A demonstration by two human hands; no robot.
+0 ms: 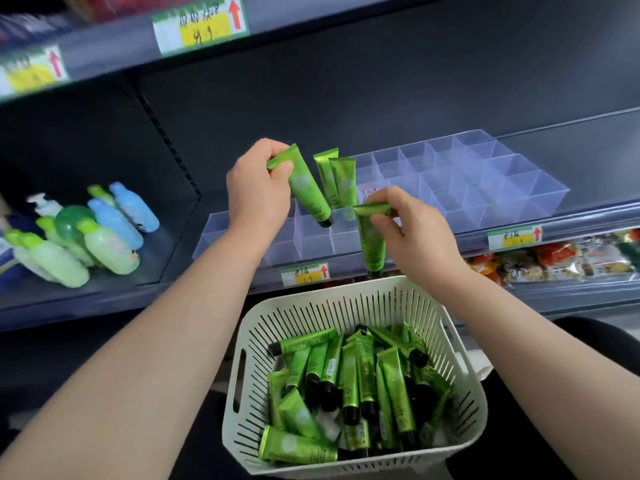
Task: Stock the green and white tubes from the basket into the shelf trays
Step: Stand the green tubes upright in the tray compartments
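Observation:
My left hand (258, 190) grips a green tube (306, 187) by its crimped end, black cap pointing down over a compartment of the clear divided tray (485, 188). Two more green tubes (337, 180) stand upright in the tray just to its right. My right hand (412, 230) pinches another green tube (372, 240) by its flat end; it hangs cap down in front of the shelf edge, above the basket. The white slotted basket (464, 393) sits below, holding several green tubes (356, 386) in a loose pile.
Green and blue bottles (100, 233) lie on the shelf's left section. Price labels (304, 273) hang on the shelf edge. Packaged goods (561, 258) fill the lower shelf at right. An upper shelf (138, 39) overhangs the tray.

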